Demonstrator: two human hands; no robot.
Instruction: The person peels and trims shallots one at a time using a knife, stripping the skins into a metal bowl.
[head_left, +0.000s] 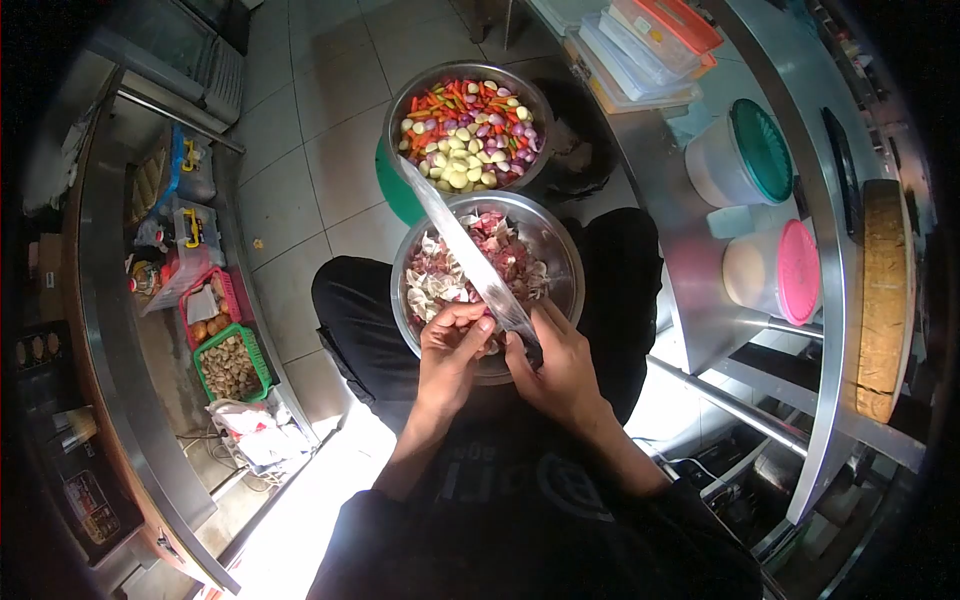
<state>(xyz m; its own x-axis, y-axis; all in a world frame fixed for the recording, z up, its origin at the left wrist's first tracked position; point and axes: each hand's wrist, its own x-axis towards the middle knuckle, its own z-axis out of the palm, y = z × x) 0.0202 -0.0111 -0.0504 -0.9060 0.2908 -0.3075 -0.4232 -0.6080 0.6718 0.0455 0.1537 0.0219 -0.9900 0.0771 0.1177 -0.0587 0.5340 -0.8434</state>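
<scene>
My right hand (pixel 555 365) grips a large knife (pixel 455 235) near its handle end, the long blade slanting away up and to the left. My left hand (pixel 452 360) is closed, thumb against fingers, on a small purplish piece that looks like a shallot (pixel 487 314), close beside the blade. Below both hands, a steel bowl (pixel 572 265) in my lap holds unpeeled garlic, shallots and loose skins (pixel 430 285). Just beyond it stands a second steel bowl (pixel 397 115) with peeled garlic (pixel 460 165), shallots and red and orange chillies (pixel 440 98). The knife tip reaches over its near rim.
A green round stool or basin (pixel 395 190) shows under the far bowl. To the left, a low shelf holds a green basket (pixel 262 365) and a pink basket (pixel 232 295). Tubs with a green lid (pixel 762 150) and a pink lid (pixel 797 272) stand on the right shelf.
</scene>
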